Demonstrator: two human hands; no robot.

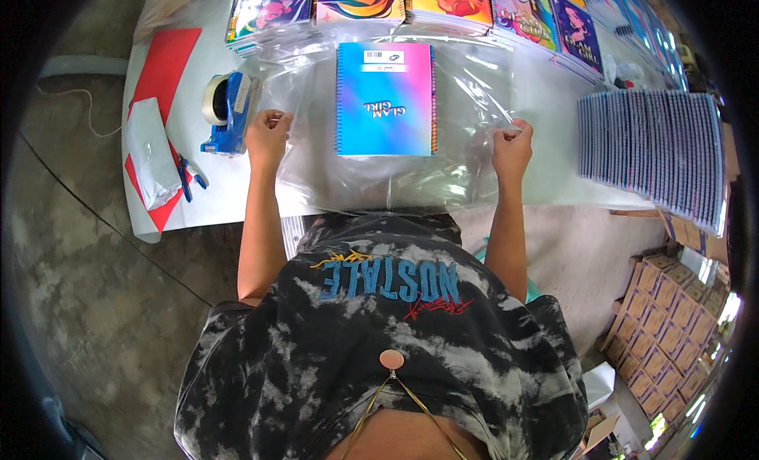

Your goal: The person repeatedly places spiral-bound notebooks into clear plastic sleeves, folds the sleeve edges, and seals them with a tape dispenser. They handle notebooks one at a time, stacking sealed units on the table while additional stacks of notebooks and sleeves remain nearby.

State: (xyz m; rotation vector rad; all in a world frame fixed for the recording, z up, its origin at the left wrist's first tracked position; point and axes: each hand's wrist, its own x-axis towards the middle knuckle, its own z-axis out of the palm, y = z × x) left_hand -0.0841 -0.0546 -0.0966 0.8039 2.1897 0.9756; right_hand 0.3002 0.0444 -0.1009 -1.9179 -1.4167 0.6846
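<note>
A spiral notebook point(386, 96) with a blue-to-pink cover and a white label lies on a sheet of clear plastic film point(466, 175) in the middle of the table. My left hand point(269, 136) pinches the film's left edge, close beside a blue tape dispenser point(229, 116) that carries a roll of clear tape. On the other side, my right hand point(512, 147) grips the film's right edge with curled fingers. Both hands are apart from the notebook, one to each side of it.
Stacks of colourful notebooks point(451, 5) line the table's far side. A long row of spiral notebooks point(652, 155) stands at the right. On the left lie red sheets point(164, 64), a white packet point(150, 155) and a blue-handled tool point(188, 177). Cartons point(660, 325) are piled on the floor at right.
</note>
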